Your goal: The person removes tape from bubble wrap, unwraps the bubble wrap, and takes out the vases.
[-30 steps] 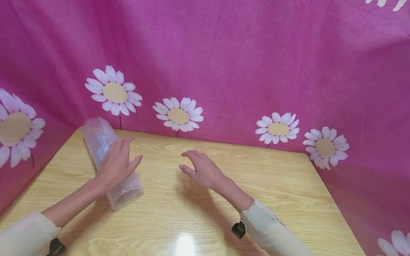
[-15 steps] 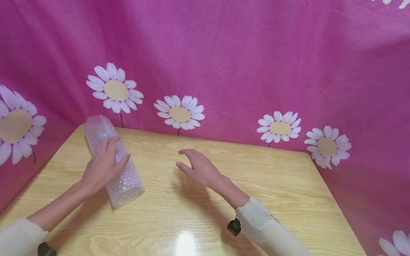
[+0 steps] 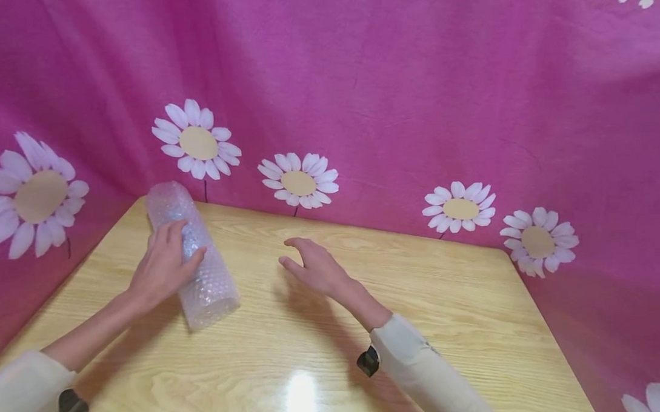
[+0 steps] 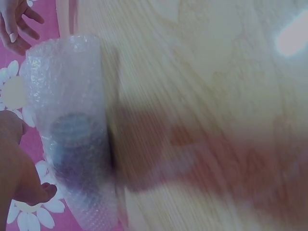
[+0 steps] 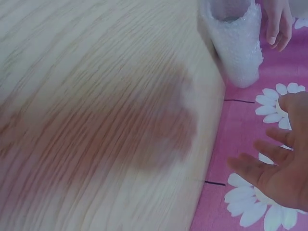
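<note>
A roll of clear bubble wrap [image 3: 210, 286] lies at the table's left side, slanting from the back corner toward the front. Through its layers in the left wrist view shows a dark, round-ended object [image 4: 74, 130], blurred by the plastic. Over the middle of the roll hovers my left hand [image 3: 165, 260], its fingers extended and thumb spread; the left wrist view shows a gap between the hand and the wrap. To the right, my right hand [image 3: 318, 267] hangs above the table with loosely bent fingers and nothing in it.
The light wood table [image 3: 398, 288] is bordered at the back and sides by a pink cloth [image 3: 370, 95] printed with white daisies. A bright light reflection [image 3: 301, 398] shows near the front. Each sleeve carries a small black device [image 3: 368, 361].
My left hand has shifted left and slightly back over the bubble wrap. My right hand has drifted slightly left. The head view has turned a little, and the roll stays in place.
</note>
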`<control>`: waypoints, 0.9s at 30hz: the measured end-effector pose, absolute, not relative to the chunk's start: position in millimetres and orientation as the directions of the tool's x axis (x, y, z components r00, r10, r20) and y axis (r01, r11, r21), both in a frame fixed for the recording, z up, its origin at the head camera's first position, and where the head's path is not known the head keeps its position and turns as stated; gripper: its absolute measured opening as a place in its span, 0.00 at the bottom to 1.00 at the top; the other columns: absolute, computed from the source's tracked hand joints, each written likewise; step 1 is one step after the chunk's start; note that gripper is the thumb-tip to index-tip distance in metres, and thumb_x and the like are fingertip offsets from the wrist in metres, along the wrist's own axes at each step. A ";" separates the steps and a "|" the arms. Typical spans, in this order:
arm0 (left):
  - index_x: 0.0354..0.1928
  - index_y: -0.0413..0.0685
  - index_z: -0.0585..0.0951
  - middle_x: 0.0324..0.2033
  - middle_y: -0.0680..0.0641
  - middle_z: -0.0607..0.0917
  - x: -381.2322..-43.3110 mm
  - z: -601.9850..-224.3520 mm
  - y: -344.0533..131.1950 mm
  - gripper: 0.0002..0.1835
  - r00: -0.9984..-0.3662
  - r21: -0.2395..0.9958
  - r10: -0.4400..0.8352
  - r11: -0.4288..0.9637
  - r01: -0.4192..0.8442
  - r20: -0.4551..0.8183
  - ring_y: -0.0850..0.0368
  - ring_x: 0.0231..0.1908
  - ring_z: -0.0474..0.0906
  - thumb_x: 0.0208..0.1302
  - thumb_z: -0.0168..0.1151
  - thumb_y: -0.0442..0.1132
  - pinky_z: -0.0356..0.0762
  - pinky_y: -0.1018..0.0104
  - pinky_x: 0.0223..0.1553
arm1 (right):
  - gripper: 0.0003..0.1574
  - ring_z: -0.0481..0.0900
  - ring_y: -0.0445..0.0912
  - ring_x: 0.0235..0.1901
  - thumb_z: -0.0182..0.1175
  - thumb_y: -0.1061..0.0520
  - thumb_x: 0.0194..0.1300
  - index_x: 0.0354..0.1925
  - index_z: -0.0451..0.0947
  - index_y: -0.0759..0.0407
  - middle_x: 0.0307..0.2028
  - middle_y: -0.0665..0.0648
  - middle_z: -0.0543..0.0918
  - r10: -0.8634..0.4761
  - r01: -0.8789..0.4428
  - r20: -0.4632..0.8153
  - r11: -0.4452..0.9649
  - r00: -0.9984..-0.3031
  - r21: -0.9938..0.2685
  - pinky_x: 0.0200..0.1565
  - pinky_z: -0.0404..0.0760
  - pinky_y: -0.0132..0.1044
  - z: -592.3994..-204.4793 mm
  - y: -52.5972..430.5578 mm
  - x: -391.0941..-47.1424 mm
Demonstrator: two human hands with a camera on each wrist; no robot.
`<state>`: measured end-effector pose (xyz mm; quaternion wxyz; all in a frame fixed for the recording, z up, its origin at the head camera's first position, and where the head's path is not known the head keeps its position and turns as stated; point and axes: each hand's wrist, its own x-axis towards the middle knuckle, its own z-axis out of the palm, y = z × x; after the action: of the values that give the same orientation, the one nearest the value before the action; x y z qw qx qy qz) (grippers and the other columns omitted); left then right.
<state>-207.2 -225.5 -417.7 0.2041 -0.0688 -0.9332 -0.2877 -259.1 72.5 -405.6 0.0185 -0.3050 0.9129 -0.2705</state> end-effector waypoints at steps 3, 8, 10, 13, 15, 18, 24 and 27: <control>0.67 0.22 0.60 0.59 0.22 0.64 -206.0 -418.9 -229.0 0.36 -0.918 0.534 -0.005 0.815 0.225 0.396 0.24 0.56 0.61 0.67 0.61 0.40 0.66 0.28 0.53 | 0.31 0.69 0.51 0.66 0.54 0.46 0.75 0.67 0.69 0.63 0.64 0.59 0.75 -0.579 -0.558 0.135 0.655 -0.804 -0.509 0.66 0.67 0.43 -407.6 65.6 -260.9; 0.68 0.22 0.58 0.59 0.20 0.62 -204.8 -420.8 -232.7 0.37 -0.930 0.569 -0.025 0.797 0.203 0.366 0.23 0.54 0.62 0.68 0.61 0.41 0.67 0.27 0.51 | 0.31 0.70 0.50 0.66 0.54 0.46 0.75 0.67 0.70 0.62 0.64 0.58 0.76 -0.592 -0.562 0.123 0.650 -0.796 -0.512 0.66 0.67 0.42 -412.2 55.7 -260.0; 0.68 0.23 0.58 0.59 0.20 0.62 -204.7 -420.9 -233.7 0.37 -0.935 0.580 -0.032 0.791 0.193 0.354 0.22 0.54 0.61 0.69 0.60 0.41 0.67 0.27 0.50 | 0.31 0.70 0.49 0.66 0.54 0.46 0.75 0.67 0.70 0.61 0.64 0.58 0.75 -0.592 -0.556 0.115 0.647 -0.797 -0.523 0.66 0.67 0.41 -413.3 52.5 -258.9; 0.68 0.22 0.57 0.59 0.19 0.61 -205.1 -420.8 -235.7 0.37 -0.939 0.586 -0.045 0.791 0.176 0.342 0.22 0.55 0.61 0.69 0.60 0.42 0.66 0.26 0.51 | 0.32 0.71 0.51 0.64 0.54 0.46 0.75 0.68 0.69 0.62 0.65 0.58 0.75 -0.591 -0.542 0.105 0.636 -0.800 -0.550 0.65 0.69 0.42 -414.2 47.9 -258.0; 0.68 0.21 0.57 0.59 0.18 0.61 -205.4 -420.9 -237.3 0.38 -0.941 0.591 -0.055 0.790 0.165 0.335 0.21 0.55 0.60 0.69 0.60 0.42 0.66 0.26 0.52 | 0.32 0.74 0.54 0.62 0.54 0.46 0.75 0.68 0.69 0.63 0.65 0.58 0.75 -0.591 -0.530 0.095 0.627 -0.801 -0.571 0.63 0.72 0.43 -415.2 44.9 -257.9; 0.68 0.21 0.57 0.60 0.17 0.60 -206.1 -421.9 -239.7 0.38 -0.946 0.603 -0.064 0.784 0.150 0.319 0.21 0.57 0.60 0.69 0.60 0.43 0.64 0.26 0.54 | 0.32 0.77 0.57 0.58 0.54 0.46 0.75 0.68 0.68 0.63 0.64 0.60 0.75 -0.594 -0.516 0.082 0.612 -0.800 -0.600 0.59 0.75 0.44 -416.9 40.1 -258.7; 0.68 0.20 0.56 0.61 0.17 0.60 -206.5 -421.4 -242.6 0.41 -0.952 0.615 -0.077 0.779 0.127 0.295 0.20 0.59 0.59 0.69 0.59 0.46 0.61 0.27 0.57 | 0.32 0.79 0.56 0.55 0.55 0.47 0.74 0.68 0.68 0.63 0.62 0.63 0.76 -0.594 -0.484 0.063 0.584 -0.802 -0.651 0.58 0.77 0.42 -420.4 27.3 -259.7; 0.68 0.19 0.55 0.60 0.17 0.61 -207.1 -421.2 -242.8 0.41 -0.951 0.619 -0.080 0.774 0.129 0.298 0.20 0.58 0.59 0.68 0.60 0.45 0.61 0.27 0.58 | 0.33 0.79 0.56 0.55 0.56 0.46 0.74 0.68 0.68 0.62 0.62 0.63 0.76 -0.586 -0.461 0.057 0.569 -0.808 -0.680 0.57 0.77 0.41 -421.0 19.7 -259.2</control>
<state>-207.1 -242.8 -421.2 0.1558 -0.0132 -0.9289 -0.3356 -259.2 19.7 -421.0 0.0877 -0.2971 0.8815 -0.3564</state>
